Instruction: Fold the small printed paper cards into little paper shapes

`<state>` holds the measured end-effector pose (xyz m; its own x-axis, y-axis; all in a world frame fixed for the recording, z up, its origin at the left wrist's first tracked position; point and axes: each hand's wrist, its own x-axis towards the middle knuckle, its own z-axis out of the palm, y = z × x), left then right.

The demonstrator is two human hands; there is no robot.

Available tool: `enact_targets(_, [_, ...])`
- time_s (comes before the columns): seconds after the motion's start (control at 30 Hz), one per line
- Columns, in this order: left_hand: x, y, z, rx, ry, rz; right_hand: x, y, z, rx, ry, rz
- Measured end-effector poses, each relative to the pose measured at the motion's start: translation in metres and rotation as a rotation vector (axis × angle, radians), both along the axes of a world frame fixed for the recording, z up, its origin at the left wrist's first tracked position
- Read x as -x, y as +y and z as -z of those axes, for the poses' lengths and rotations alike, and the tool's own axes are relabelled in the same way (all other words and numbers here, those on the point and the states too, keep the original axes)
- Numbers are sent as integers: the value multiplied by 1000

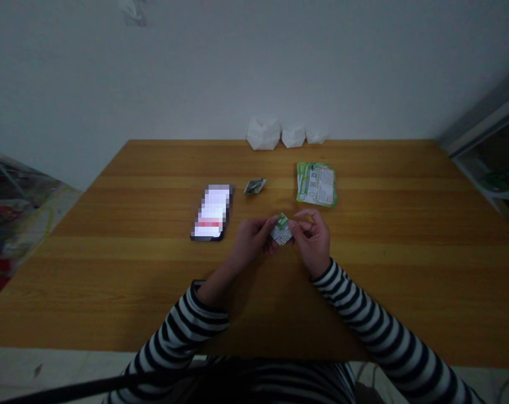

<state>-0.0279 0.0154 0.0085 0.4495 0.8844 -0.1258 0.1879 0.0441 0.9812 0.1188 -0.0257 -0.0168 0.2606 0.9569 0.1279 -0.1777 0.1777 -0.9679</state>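
Note:
A small folded paper (282,232), green at its top corner and white with print below, is held up above the wooden table between both hands. My left hand (253,237) pinches its left corner between thumb and fingers. On the opposite corner, the thumb and fingers of my right hand (312,235) are closed on it as well. Beyond the hands lies another small folded paper piece (254,186), dark and greenish. Farther right sits a stack of green and white printed leaflets (317,185).
A phone (212,212) with a lit, blurred screen lies left of the hands on the wooden table (132,269). Along the wall at the back edge stand white folded paper shapes: a large one (263,134), a medium one (294,137) and a small one (317,137).

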Motion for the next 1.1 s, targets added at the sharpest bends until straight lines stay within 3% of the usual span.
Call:
enact_targets(0.07, [0, -1, 2, -1, 20, -5, -1, 2, 2, -13, -20, -2])
enact_targets(0.23, [0, 0, 6, 50, -47, 126, -5, 5, 7, -4, -7, -138])
enact_targets(0.47, [-7, -3, 13, 51, -176, -68, 5, 3, 7, -26, 5, -159])
enact_targets(0.53, [-9, -2, 17, 68, -209, -66, 6, 4, 9, -45, -124, -102])
enact_targets(0.67, [-12, -4, 23, 170, -287, -156, -2, 7, 10, -166, -488, 244])
enact_targets(0.73, [-13, -5, 25, 261, -358, -176, -9, 7, 9, -287, -731, 325])
enact_targets(0.8, [-12, -5, 26, 322, -386, -151, -12, 5, 6, -392, -994, 280])
enact_targets(0.9, [-4, 2, 27, 273, -323, -169, -12, 3, 1, -449, -1235, 126])
enact_targets(1.0, [8, 12, 24, 195, -215, -158, -14, 4, -1, -441, -1187, -3])
enact_targets(1.1, [19, 18, 17, 133, -113, -89, -21, 7, 2, -387, -953, -132])
